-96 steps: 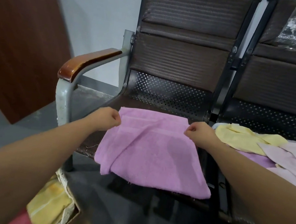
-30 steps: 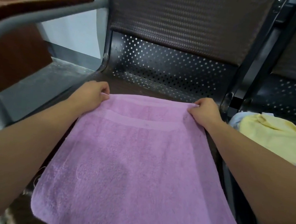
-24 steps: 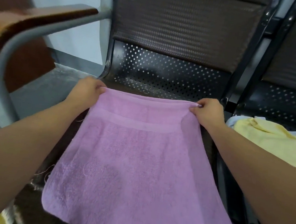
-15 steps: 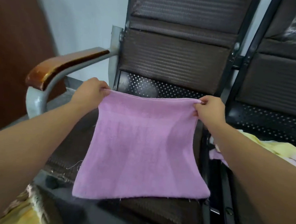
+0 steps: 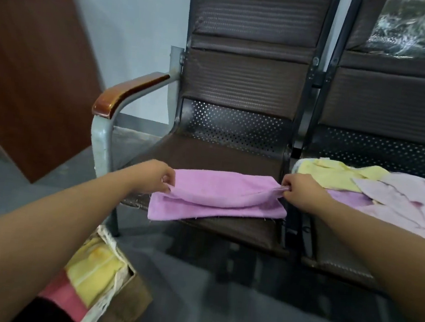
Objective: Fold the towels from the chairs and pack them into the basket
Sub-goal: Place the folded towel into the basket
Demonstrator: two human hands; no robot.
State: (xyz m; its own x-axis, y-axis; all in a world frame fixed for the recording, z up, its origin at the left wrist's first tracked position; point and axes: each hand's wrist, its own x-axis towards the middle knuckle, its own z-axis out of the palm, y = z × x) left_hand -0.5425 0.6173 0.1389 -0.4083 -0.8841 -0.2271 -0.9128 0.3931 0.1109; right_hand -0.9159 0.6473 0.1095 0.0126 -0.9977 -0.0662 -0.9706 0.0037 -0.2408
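A purple towel [image 5: 218, 198] lies on the left chair's brown seat [image 5: 215, 153], its upper half doubled over the lower half. My left hand [image 5: 156, 176] pinches the towel's left top corner. My right hand [image 5: 298, 191] pinches the right top corner. On the right chair seat lies a loose pile of towels [image 5: 376, 188], yellow and pale pink, with a purple one under them. The basket [image 5: 109, 304] stands on the floor at lower left, with folded yellow and pink towels inside; my left arm hides part of it.
The left chair has a wooden armrest [image 5: 129, 91] on a grey metal frame. A brown board [image 5: 32, 71] leans against the wall at the left. Crinkled clear plastic [image 5: 424, 28] covers the right chair's backrest. Grey floor lies in front of the chairs.
Both hands lifted the purple towel upright by its top corners, then brought it down onto the seat folded over itself. The camera pulled back, and the basket came into sight.
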